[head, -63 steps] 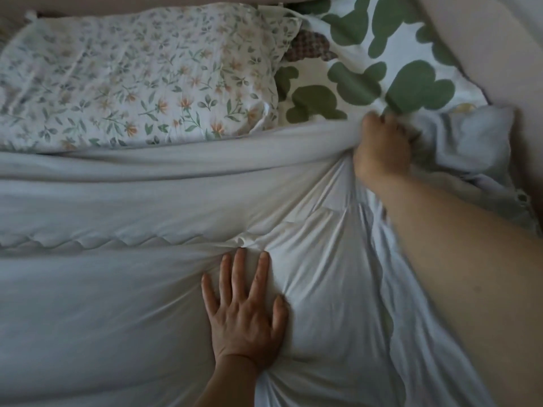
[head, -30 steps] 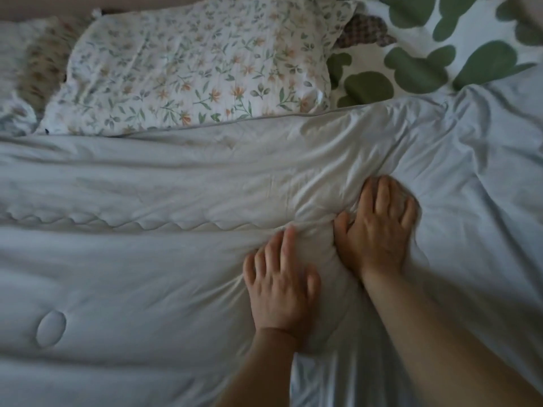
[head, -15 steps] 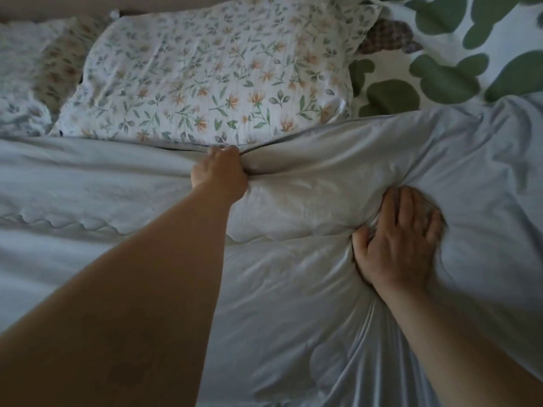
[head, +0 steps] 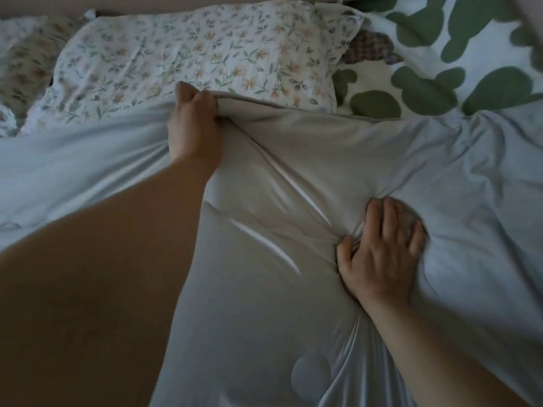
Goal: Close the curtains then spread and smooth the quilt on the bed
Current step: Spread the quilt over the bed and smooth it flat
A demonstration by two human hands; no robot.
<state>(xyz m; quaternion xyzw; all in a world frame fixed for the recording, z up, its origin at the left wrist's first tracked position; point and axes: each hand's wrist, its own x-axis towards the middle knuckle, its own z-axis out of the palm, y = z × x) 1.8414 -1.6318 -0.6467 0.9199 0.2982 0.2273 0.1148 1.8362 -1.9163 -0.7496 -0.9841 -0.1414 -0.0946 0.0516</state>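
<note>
Presently catalogued: one bed top, seen from the head view in dim light.
Quilt (head: 279,304): pale grey-blue, lying spread below the floral pillow (head: 191,54), its top edge overlapping that pillow's lower border; long creases are running diagonally down and away from the pillow.
Left hand (head: 194,127): reaching to the floral pillow's lower edge; fingers are curling tightly round the quilt's top hem, gripping a fold of it and lifting it slightly against the pillow.
Right hand (head: 382,254): lying palm-down on the quilt, well below the floral pillow and towards its right end; fingers (head: 390,218) are spreading nearly straight, holding nothing and pressing the cloth, with folds bunching beside the thumb. Fingertips are blurring.
Green-blotched cover (head: 435,83): white with large green shapes, lying just right of the floral pillow; the quilt's edge is meeting it.
Second patterned cushion (head: 23,69): sitting just left of the floral pillow, blurred.
</note>
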